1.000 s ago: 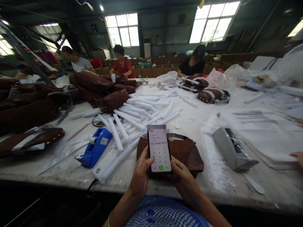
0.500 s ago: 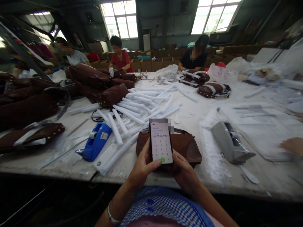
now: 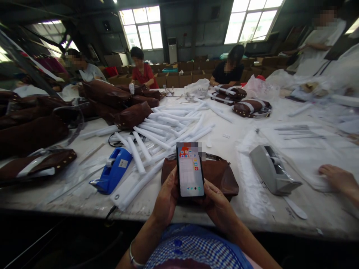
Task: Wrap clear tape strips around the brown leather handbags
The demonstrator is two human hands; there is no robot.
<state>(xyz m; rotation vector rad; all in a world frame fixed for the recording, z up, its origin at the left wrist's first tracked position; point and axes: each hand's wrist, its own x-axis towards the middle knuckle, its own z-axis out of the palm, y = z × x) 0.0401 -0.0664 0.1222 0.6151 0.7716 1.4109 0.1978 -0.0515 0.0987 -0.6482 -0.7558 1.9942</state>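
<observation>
A smartphone (image 3: 190,175) is held upright between my two hands, its lit screen showing rows of app icons. My left hand (image 3: 168,192) wraps the phone's left edge, the thumb lying along its side. On the opposite edge, my right hand (image 3: 217,200) grips the lower right corner. Behind the phone lies a brown leather bag (image 3: 220,173) on the table, partly hidden by the phone and my hands. To the left sits a blue tape dispenser (image 3: 112,170); a grey tape dispenser (image 3: 273,170) stands to the right.
White wrapped rolls (image 3: 168,127) lie heaped on the table (image 3: 224,145). Brown bags (image 3: 112,97) are piled at left, and strapped bags (image 3: 251,107) lie farther back. A co-worker's hand (image 3: 340,181) rests on white sheets at right. Several people are around the table.
The phone screen has gone from a dial pad to app icons, and my left thumb has moved off it to the edge. The co-worker's hand at right reaches farther in. A standing person appears at back right.
</observation>
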